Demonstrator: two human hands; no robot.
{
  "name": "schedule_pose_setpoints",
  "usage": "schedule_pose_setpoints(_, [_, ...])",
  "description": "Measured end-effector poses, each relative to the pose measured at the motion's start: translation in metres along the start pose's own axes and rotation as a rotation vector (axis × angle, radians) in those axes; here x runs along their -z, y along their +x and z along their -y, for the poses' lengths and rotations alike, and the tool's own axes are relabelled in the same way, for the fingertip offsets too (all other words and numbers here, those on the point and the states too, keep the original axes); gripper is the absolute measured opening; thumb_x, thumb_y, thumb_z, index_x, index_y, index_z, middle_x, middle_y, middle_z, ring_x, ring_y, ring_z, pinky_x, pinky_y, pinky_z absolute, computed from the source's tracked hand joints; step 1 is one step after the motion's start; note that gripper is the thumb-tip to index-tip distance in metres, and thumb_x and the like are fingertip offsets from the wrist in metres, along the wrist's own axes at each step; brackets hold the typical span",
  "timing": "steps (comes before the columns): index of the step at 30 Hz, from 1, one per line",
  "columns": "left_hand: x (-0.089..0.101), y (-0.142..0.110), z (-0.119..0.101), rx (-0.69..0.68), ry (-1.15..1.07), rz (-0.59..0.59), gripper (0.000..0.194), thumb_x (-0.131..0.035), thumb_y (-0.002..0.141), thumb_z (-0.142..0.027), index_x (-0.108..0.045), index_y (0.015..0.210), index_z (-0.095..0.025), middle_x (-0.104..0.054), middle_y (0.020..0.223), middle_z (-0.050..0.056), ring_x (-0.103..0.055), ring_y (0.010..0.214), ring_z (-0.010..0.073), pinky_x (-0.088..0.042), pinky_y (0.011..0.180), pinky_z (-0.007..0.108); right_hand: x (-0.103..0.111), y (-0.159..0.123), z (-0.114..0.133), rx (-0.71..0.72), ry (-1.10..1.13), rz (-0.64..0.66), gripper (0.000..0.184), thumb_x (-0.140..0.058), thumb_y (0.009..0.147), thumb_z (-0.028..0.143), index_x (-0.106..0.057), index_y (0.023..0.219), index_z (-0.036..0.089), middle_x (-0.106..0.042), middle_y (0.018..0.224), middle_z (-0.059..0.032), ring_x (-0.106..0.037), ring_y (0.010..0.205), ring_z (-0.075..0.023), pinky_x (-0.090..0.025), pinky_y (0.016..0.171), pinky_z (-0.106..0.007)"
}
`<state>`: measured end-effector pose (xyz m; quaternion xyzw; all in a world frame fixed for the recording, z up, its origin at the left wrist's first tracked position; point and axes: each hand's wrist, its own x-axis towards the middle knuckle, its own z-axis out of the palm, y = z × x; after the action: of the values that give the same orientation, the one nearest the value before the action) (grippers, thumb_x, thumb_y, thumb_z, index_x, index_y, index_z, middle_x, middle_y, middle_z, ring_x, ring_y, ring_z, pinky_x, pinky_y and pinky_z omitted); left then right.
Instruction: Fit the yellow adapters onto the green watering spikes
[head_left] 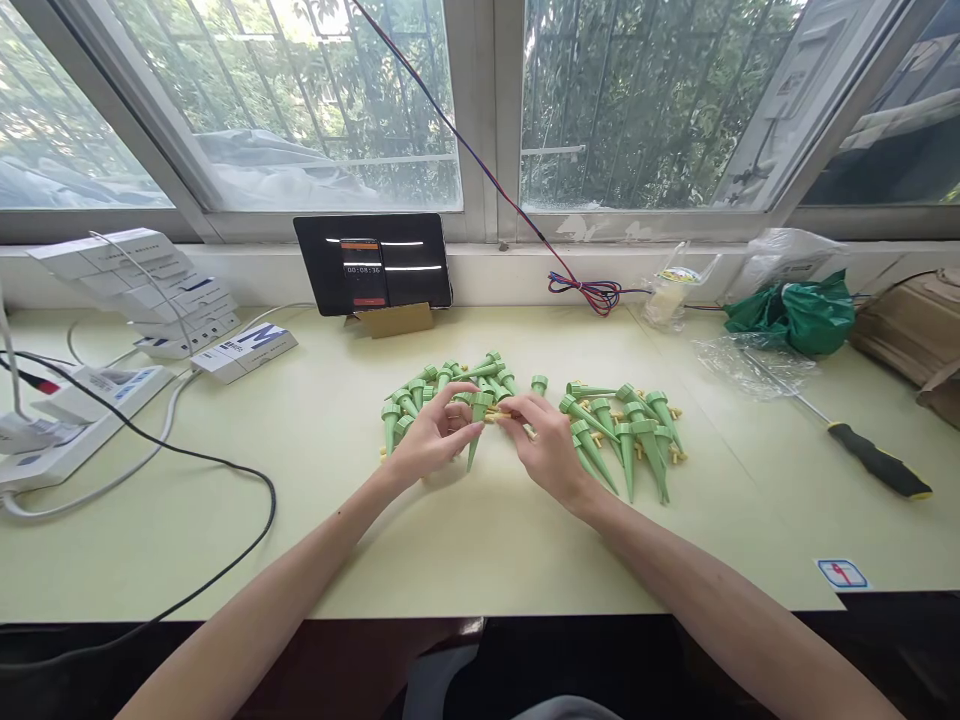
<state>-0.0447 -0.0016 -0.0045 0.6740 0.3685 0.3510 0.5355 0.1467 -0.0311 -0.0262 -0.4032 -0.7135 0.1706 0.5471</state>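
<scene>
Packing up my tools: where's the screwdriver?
In the head view, the screwdriver lies on the table at far right, in front of the green bag.

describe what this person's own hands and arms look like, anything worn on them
The left hand and right hand are ungloved, with no rings or watch visible. The left forearm and right forearm show no sleeves; a small spot marks the left one.

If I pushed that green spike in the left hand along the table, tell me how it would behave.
The green spike would probably roll in a curve, since it tapers from broad cap to narrow tip. It seems light, as the left hand only pinches it. Its straight body suggests stiffness.
</scene>
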Motion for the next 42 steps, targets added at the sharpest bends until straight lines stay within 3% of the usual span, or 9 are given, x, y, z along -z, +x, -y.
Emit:
schedule_pose_setpoints(8, [-0.0042,-0.0014,-0.0023,-0.028,0.019,0.027,0.041,-0.067,0.087,-0.035,-0.048,0.122,-0.024,-0.043,0.067,-0.006,-0.04,0.052,0.0073,-0.034,0.049,0.019,-0.0013,-0.0012,-0.0001,-0.019,-0.008,0.018,0.016,-0.051,0.099,0.023,-0.067,0.1,0.021,-0.068,0.095,-0.0066,-0.064,0.084,-0.0184,-0.054,0.077,-0.031])
schedule_pose_setpoints(26, [-0.0023,-0.0012,0.001,-0.015,0.041,-0.016,0.053,-0.068,0.087,-0.038,-0.052,0.135,-0.022,-0.045,0.077,-0.002,-0.042,0.054,0.0075,-0.037,0.045,0.02,-0.0009,-0.0012,-0.0019,-0.021,-0.095,0.057,0.014,-0.054,0.098,0.022,-0.067,0.095,0.018,-0.07,0.089,-0.0061,-0.062,0.078,-0.0173,-0.049,0.072,-0.028])
schedule_pose_setpoints(42, [-0.0037,-0.001,-0.0005,0.007,-0.019,0.048,0.051,-0.065,0.089,-0.039,-0.046,0.134,-0.028,-0.047,0.079,-0.002,-0.044,0.053,0.0076,-0.039,0.047,0.02,-0.0007,-0.003,0.0016,-0.035,-0.064,0.039,0.018,-0.053,0.098,0.026,-0.069,0.094,0.019,-0.065,0.086,-0.0055,-0.061,0.075,-0.0164,-0.05,0.07,-0.028])
